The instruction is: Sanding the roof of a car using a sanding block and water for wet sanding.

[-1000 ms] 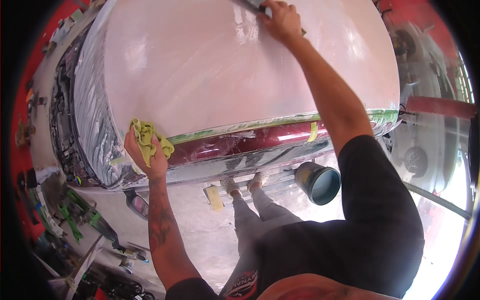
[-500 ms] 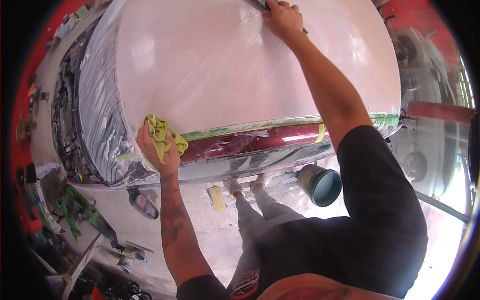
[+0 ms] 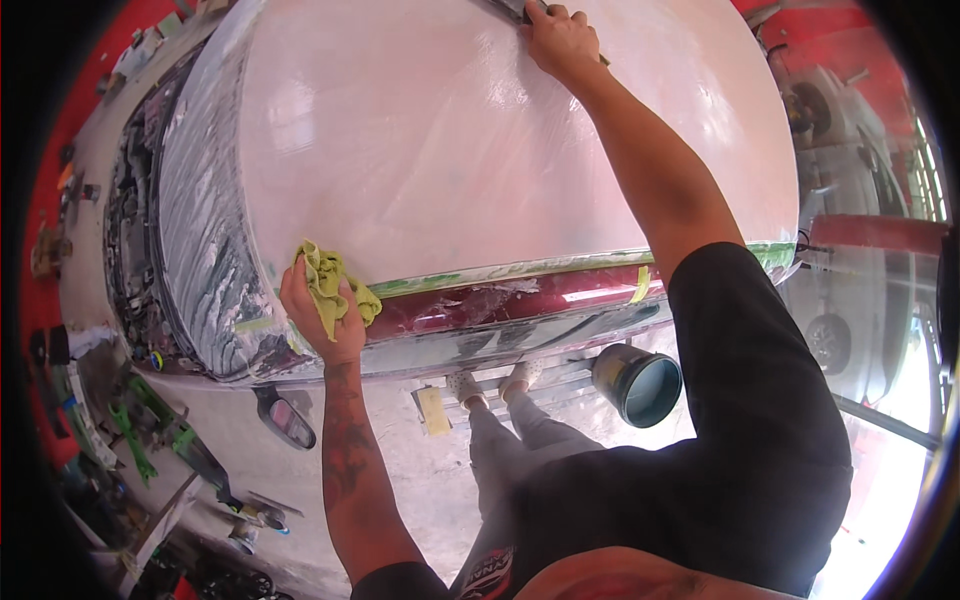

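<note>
A car roof panel [image 3: 450, 150], pale pink-white and glossy, fills the upper middle. Its near edge is dark red with green masking tape [image 3: 520, 268] along it. My left hand [image 3: 318, 318] grips a crumpled yellow-green cloth [image 3: 330, 285] and presses it on the roof's near left edge. My right hand [image 3: 560, 40] reaches across to the far side of the roof and rests on a dark strip there, fingers curled over it. Whether it holds a tool I cannot tell.
A round metal can [image 3: 640, 385] with a dark inside stands by my feet [image 3: 490, 382] on a step platform. A side mirror [image 3: 285, 420] hangs below the left edge. Tools and small bottles [image 3: 245, 520] litter the floor at lower left. Another vehicle [image 3: 850, 300] stands at right.
My left hand with the cloth has slid to the right along the roof's near edge. My right hand has stayed at the far edge.
</note>
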Demonstrator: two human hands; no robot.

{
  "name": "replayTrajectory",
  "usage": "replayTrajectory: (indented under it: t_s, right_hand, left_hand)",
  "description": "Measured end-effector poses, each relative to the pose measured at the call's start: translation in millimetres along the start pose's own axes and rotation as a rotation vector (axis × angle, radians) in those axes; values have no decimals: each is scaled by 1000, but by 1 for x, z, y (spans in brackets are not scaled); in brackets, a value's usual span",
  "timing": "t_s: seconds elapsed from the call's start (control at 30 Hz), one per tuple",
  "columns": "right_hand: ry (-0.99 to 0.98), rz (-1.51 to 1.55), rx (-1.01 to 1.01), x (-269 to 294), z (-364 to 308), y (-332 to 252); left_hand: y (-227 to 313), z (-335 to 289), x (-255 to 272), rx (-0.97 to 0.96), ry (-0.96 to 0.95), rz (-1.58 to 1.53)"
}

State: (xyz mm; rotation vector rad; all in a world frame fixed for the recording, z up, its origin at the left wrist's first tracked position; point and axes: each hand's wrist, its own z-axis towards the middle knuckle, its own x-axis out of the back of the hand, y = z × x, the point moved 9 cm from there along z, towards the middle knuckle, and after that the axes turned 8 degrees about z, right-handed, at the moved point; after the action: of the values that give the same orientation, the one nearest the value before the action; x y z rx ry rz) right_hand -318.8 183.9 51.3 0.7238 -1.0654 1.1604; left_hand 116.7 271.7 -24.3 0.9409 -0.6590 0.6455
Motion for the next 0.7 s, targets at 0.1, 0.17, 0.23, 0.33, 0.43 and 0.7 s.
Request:
replayTrajectory:
  t_s: [0.1,0.17,0.23,0.33,0.43,0.7]
  right_hand:
    - [59,-5,-88,-14,-16,-36]
    - [-5,111,62,-20,-69,-130]
    - [11,197,303,-10,-126,-220]
    - [-63,342,438,-10,-143,-241]
    - [-60,169,309,-21,-71,-157]
    - [-79,-45,-267,-37,25,-28]
  left_hand:
    - [4,0,4,-38,9,-15]
    - [3,0,2,-48,10,-2]
    - [-3,-2,3,-34,9,11]
    - [-5,-1,-3,-38,7,14]
    - [-4,-2,1,-31,-27,37]
    - [2,-1,0,-68,-10,5]
